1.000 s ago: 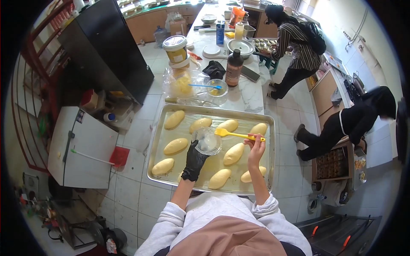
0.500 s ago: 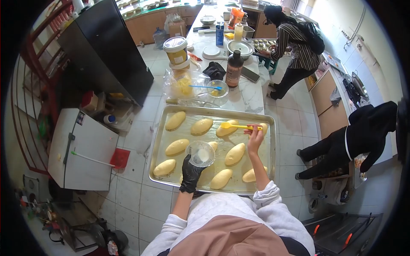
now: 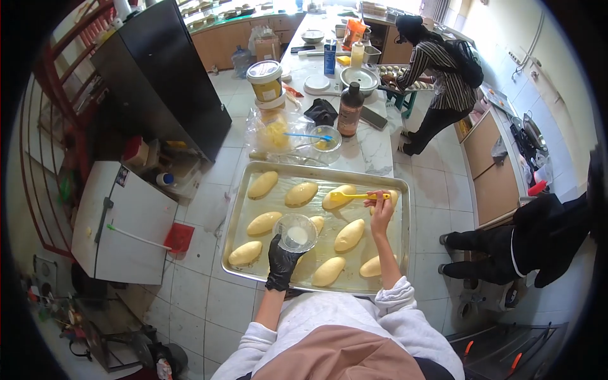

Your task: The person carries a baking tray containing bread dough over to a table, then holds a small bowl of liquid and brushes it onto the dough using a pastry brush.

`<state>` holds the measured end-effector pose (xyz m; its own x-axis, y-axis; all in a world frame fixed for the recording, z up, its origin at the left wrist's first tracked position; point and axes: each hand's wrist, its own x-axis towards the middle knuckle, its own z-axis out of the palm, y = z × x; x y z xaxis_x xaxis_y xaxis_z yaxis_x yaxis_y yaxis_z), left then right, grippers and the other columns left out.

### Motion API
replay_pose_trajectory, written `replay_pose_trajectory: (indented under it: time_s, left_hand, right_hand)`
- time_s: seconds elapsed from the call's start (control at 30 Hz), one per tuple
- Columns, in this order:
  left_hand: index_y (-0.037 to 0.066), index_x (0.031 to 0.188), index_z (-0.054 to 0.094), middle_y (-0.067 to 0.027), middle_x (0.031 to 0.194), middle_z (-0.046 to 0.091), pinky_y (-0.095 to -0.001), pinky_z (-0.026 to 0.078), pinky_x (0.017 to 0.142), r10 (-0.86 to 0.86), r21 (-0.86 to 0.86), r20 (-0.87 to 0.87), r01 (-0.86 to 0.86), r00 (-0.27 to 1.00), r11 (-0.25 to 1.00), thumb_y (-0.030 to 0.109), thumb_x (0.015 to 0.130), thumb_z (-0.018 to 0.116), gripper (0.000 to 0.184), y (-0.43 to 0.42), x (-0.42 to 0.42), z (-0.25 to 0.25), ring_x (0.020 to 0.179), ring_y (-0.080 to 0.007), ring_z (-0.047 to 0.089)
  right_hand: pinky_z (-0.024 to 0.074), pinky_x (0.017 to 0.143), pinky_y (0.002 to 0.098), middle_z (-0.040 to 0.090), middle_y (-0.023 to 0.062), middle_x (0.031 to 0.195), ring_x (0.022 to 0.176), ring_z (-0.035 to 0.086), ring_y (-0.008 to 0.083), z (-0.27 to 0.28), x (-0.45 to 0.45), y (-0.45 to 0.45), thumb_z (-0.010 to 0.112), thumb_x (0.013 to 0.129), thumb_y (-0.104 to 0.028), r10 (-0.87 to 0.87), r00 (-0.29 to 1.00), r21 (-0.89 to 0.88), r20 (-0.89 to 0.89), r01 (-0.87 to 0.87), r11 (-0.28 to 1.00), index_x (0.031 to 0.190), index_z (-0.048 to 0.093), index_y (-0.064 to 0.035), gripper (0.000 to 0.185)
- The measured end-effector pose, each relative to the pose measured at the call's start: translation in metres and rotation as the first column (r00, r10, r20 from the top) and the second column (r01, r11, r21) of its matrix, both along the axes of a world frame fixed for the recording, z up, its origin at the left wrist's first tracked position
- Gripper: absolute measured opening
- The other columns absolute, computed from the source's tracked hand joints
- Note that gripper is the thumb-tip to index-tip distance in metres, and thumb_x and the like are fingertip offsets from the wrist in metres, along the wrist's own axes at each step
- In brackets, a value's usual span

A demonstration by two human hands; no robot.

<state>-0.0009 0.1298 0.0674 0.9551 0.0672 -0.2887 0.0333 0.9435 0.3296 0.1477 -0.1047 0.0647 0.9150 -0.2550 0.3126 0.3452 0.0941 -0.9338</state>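
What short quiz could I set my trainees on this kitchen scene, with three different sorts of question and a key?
1. True or false: the black-gloved left hand holds a clear, round bowl.

2. Multiple choice: the bare right hand holds
a) a tall brown bottle
b) a long-handled yellow brush
c) a blue carton

3. Fill in: oval, pale-yellow dough pieces lie on a rectangular metal ____.

Key: 1. True. 2. b. 3. Tray.

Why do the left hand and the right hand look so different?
The left hand wears a black glove, but the right hand is bare. The left hand holds a clear bowl, while the right hand holds a yellow brush. Both are over the tray.
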Motion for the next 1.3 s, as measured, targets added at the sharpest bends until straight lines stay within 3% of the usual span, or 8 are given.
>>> replay_pose_trajectory:
  time_s: [0.2,0.27,0.37,0.6,0.67,0.73,0.8,1.3]
  left_hand:
    - [0.005,0.126,0.035,-0.0155,0.125,0.041,-0.0472,0.038,0.095,-0.035,-0.019,0.0,0.035,0.999,0.999,0.03,0.084,0.047,0.051,0.0,-0.001,-0.006,0.115,-0.0307,0.042]
    - [0.006,0.127,0.035,-0.0155,0.126,0.039,-0.0488,0.038,0.094,-0.052,0.427,0.067,0.019,0.996,0.904,0.03,0.084,0.047,0.051,0.001,-0.002,-0.024,0.116,-0.031,0.041]
    - [0.005,0.127,0.034,-0.0165,0.125,0.04,-0.0484,0.039,0.094,-0.013,-0.006,-0.034,0.013,0.999,1.0,0.029,0.084,0.048,0.051,-0.002,-0.004,-0.002,0.115,-0.0308,0.041]
    - [0.003,0.125,0.035,-0.0178,0.123,0.042,-0.0459,0.04,0.093,-0.01,0.01,0.0,0.01,1.0,1.0,0.029,0.084,0.048,0.05,-0.004,-0.007,-0.01,0.114,-0.0295,0.043]
    - [0.011,0.13,0.035,-0.0155,0.133,0.034,-0.0564,0.029,0.098,-0.101,0.481,0.093,0.044,0.991,0.876,0.029,0.08,0.054,0.057,0.0,-0.006,-0.043,0.122,-0.0334,0.033]
    - [0.011,0.13,0.034,-0.0154,0.133,0.034,-0.057,0.029,0.098,-0.083,0.39,0.068,0.05,0.994,0.919,0.029,0.08,0.053,0.057,-0.004,-0.006,-0.026,0.122,-0.0339,0.033]
    - [0.007,0.128,0.034,-0.0163,0.126,0.04,-0.0484,0.037,0.095,-0.038,-0.049,-0.016,0.037,0.999,0.998,0.03,0.082,0.05,0.054,-0.008,-0.008,-0.013,0.115,-0.0305,0.042]
    - [0.008,0.128,0.034,-0.0168,0.126,0.039,-0.0516,0.035,0.096,0.005,0.045,-0.028,-0.003,1.0,0.999,0.031,0.081,0.052,0.056,-0.006,-0.008,-0.001,0.116,-0.0326,0.04]
  right_hand:
    - [0.0492,0.056,0.0233,0.06,0.0084,0.078,0.058,0.059,0.0119,-0.002,-0.007,0.022,0.039,0.094,-0.023,0.059,0.995,-0.127,-0.077,-0.068,0.99,0.092,0.047,0.0009,0.026]
    - [0.0493,0.056,0.0233,0.061,0.0089,0.079,0.058,0.059,0.0123,0.002,-0.01,0.013,0.04,0.094,-0.022,0.054,0.998,-0.156,-0.046,-0.06,0.986,0.092,0.048,0.001,0.024]
    - [0.0501,0.057,0.0235,0.061,0.0093,0.08,0.061,0.059,0.0123,0.006,-0.011,-0.001,0.04,0.094,-0.023,0.109,0.993,-0.204,-0.036,-0.114,0.972,0.093,0.048,0.0013,0.025]
    - [0.0502,0.058,0.0241,0.062,0.0101,0.08,0.061,0.061,0.0129,-0.004,-0.006,0.028,0.04,0.094,-0.02,0.049,0.999,-0.054,-0.013,-0.05,0.997,0.093,0.047,0.0011,0.022]
    - [0.0504,0.058,0.0243,0.062,0.0101,0.08,0.062,0.061,0.013,-0.003,-0.001,0.032,0.04,0.094,-0.02,0.052,0.998,-0.056,-0.022,-0.053,0.997,0.093,0.047,0.0011,0.022]
    - [0.0501,0.056,0.0243,0.062,0.0097,0.08,0.061,0.061,0.0131,-0.004,-0.005,0.028,0.041,0.094,-0.02,0.103,0.992,-0.127,-0.067,-0.111,0.986,0.093,0.047,0.0011,0.022]
    - [0.0495,0.054,0.0239,0.062,0.0091,0.078,0.06,0.061,0.0128,-0.002,-0.005,0.015,0.041,0.094,-0.02,0.117,0.99,-0.216,-0.082,-0.132,0.967,0.092,0.048,0.0012,0.022]
    - [0.0464,0.049,0.021,0.061,0.0065,0.075,0.053,0.056,0.0099,-0.005,0.053,-0.053,0.042,0.093,-0.031,-0.111,0.992,-0.018,-0.067,0.11,0.994,0.09,0.05,-0.0021,0.03]
